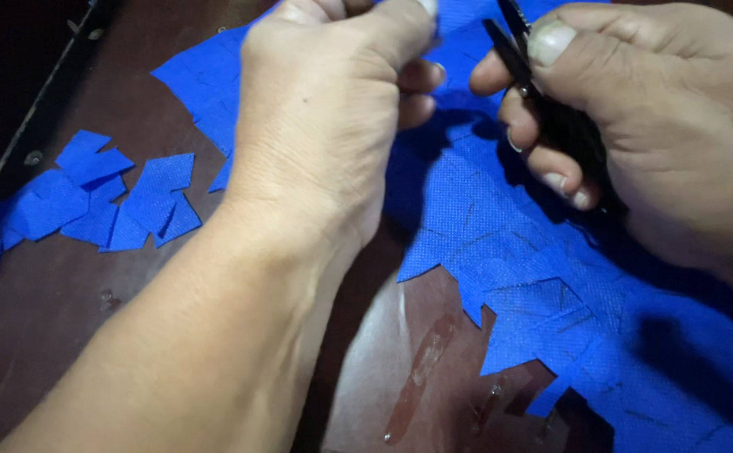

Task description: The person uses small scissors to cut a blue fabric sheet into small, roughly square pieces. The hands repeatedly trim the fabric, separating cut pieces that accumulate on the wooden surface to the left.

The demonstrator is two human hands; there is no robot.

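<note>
— Closest to the lens, what is seen?

— Bare forearm is seen first, rising from the lower left to the left hand [320, 126], which is held as a loose fist above the blue fabric sheet [509, 226]. Its fingers [421, 80] are curled shut, and something at the top edge appears to be pinched between thumb and fingertips, though what is pinched cannot be told.

— And the other hand?

— The right hand [635, 117] is closed around black scissors [551, 109]. The slim dark blades are pointed up toward the frame's top edge, and the thumb is pressed along them.

— How is the fabric described?

— A woven, slightly grainy texture is shown, bright blue, with faint dark lines marked across it in a grid of squares. Its lower edge has been cut into a jagged, stepped outline, with angular notches. It is spread over the right half of the table [73, 310] and runs under both hands.

— Anything apart from it?

— A heap of small cut blue squares [102, 197] is laid well to the left, overlapping one another, flat with crisp straight edges. The table surface is dark brown and glossy, with a pale reflection caught near the bottom centre.
</note>
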